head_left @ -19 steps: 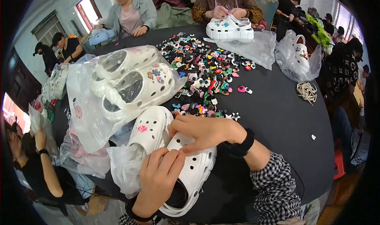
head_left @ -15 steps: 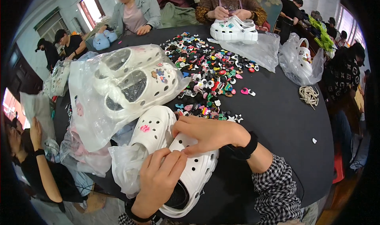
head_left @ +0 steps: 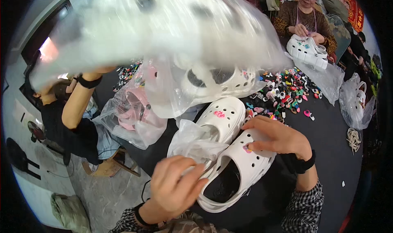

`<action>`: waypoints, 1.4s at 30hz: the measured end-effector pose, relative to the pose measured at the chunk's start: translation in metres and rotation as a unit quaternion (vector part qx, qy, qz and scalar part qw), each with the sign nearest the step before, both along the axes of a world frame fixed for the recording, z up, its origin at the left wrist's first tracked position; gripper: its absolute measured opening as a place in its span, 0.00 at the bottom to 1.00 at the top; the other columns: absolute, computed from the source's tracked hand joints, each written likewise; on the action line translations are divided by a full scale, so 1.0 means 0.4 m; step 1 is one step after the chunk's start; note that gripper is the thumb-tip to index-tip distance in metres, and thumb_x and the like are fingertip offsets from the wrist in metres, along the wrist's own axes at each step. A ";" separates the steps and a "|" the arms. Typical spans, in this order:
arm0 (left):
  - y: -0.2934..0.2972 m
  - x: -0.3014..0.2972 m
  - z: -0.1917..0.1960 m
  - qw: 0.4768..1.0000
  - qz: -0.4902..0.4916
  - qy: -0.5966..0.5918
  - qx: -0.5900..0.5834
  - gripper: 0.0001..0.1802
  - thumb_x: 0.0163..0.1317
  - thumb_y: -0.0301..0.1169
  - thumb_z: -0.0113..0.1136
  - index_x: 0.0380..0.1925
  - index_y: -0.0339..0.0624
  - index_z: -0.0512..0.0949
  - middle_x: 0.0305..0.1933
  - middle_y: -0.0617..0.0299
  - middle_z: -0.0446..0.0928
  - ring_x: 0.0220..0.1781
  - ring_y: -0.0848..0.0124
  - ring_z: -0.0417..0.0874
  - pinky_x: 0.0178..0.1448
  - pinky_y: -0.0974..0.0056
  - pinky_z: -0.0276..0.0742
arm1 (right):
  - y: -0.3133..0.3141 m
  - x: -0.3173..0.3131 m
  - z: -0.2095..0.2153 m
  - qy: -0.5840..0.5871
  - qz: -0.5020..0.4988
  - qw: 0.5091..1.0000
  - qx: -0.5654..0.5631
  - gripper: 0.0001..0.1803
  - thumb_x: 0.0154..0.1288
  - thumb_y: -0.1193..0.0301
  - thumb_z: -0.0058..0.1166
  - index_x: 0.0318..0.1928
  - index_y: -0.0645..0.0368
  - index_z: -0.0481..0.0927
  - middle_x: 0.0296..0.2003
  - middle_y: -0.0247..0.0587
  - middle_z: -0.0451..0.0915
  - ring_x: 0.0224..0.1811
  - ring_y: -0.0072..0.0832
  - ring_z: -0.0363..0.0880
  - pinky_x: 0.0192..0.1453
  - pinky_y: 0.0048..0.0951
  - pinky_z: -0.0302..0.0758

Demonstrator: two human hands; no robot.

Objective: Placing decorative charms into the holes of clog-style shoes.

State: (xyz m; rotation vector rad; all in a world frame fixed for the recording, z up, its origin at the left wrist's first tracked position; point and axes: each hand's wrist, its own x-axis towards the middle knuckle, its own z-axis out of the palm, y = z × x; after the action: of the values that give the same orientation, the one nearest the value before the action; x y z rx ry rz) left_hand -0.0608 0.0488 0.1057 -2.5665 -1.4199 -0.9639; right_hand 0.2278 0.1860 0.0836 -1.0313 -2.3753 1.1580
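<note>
A white clog [head_left: 223, 163] lies tilted in front of me, its dark insole showing. Over its toe curls my right hand [head_left: 282, 138], fingers along the far side and thumb at a small pink and yellow shoe charm [head_left: 247, 148] on the upper. My left hand [head_left: 174, 188], smeared by motion, is at the heel end, its fingers bent near the rim; whether they grip anything cannot be made out. Alongside on the left is the matching white clog [head_left: 224, 115], bearing a pink charm [head_left: 219, 114] and with crumpled clear plastic [head_left: 192, 143] at its opening.
A blurred bag of white clogs [head_left: 163, 28] hangs across the top, near a co-worker's raised arm [head_left: 80, 104]. More bagged white clogs [head_left: 229, 85] and pink clogs [head_left: 135, 110] lie beyond. Loose charms [head_left: 286, 91] cover the black table [head_left: 319, 151]. Another person holds a white clog [head_left: 306, 50].
The view has swung left. A bag of clogs now sweeps across the top. My left hand has drawn back from the upper toward the heel; a pink and yellow charm now shows under my right thumb.
</note>
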 end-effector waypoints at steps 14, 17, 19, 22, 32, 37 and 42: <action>-0.023 -0.038 -0.095 0.987 -0.118 0.100 -0.050 0.40 0.54 0.70 0.60 0.54 0.50 0.79 0.72 0.44 0.67 0.67 0.45 0.68 0.67 0.38 0.61 | -0.231 -0.076 0.202 -0.142 -0.191 0.906 0.350 0.16 0.56 0.72 0.69 0.45 0.60 0.83 0.53 0.47 0.82 0.46 0.45 0.84 0.47 0.40 0.81; -0.010 -0.041 -0.119 0.987 -0.138 0.076 -0.018 0.38 0.55 0.70 0.60 0.51 0.52 0.79 0.70 0.46 0.70 0.65 0.47 0.70 0.65 0.42 0.60 | -0.211 -0.153 0.210 -0.036 -0.202 0.864 0.459 0.32 0.51 0.68 0.74 0.58 0.57 0.79 0.58 0.48 0.79 0.55 0.46 0.81 0.54 0.40 0.79; -0.016 -0.059 -0.133 0.990 -0.130 0.057 0.005 0.36 0.56 0.70 0.59 0.49 0.51 0.79 0.69 0.47 0.71 0.64 0.49 0.71 0.65 0.43 0.61 | -0.175 -0.229 0.224 -0.047 -0.158 0.866 0.472 0.34 0.48 0.68 0.75 0.58 0.57 0.78 0.56 0.47 0.78 0.56 0.45 0.79 0.56 0.41 0.76; -0.010 -0.064 -0.155 0.989 -0.138 0.048 0.007 0.37 0.56 0.70 0.59 0.48 0.50 0.79 0.69 0.46 0.70 0.64 0.48 0.70 0.65 0.42 0.61 | -0.101 -0.305 0.200 -0.114 -0.138 0.846 0.503 0.35 0.45 0.67 0.77 0.56 0.56 0.76 0.51 0.45 0.77 0.55 0.43 0.76 0.60 0.42 0.71; 0.010 -0.091 -0.206 0.978 -0.204 -0.030 0.011 0.40 0.47 0.63 0.72 0.53 0.49 0.77 0.73 0.47 0.65 0.73 0.40 0.63 0.73 0.35 0.58 | -0.239 -0.158 0.376 -0.296 -0.188 0.772 0.530 0.27 0.42 0.70 0.74 0.43 0.62 0.75 0.39 0.44 0.74 0.46 0.46 0.74 0.52 0.43 0.68; 0.024 -0.165 -0.157 0.963 -0.216 -0.156 0.042 0.32 0.56 0.52 0.72 0.53 0.41 0.80 0.66 0.49 0.73 0.66 0.48 0.75 0.69 0.47 0.72 | -0.377 0.041 0.342 -0.393 -0.285 0.722 0.492 0.23 0.42 0.73 0.72 0.41 0.62 0.76 0.39 0.45 0.74 0.47 0.48 0.73 0.52 0.46 0.68; 0.085 -0.298 -0.126 0.977 0.033 -0.163 0.134 0.23 0.52 0.26 0.71 0.50 0.38 0.78 0.58 0.48 0.76 0.60 0.47 0.76 0.64 0.48 0.71 | -0.489 0.317 0.200 -0.474 -0.308 0.713 0.414 0.22 0.41 0.73 0.72 0.39 0.61 0.76 0.39 0.46 0.75 0.46 0.50 0.74 0.50 0.47 0.69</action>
State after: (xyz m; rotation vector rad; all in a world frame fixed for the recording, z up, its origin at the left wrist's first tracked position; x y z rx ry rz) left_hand -0.1798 0.0827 0.0552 -2.2295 -1.3193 -1.5054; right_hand 0.3546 -0.0097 0.1637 -2.0231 -2.2732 -0.8611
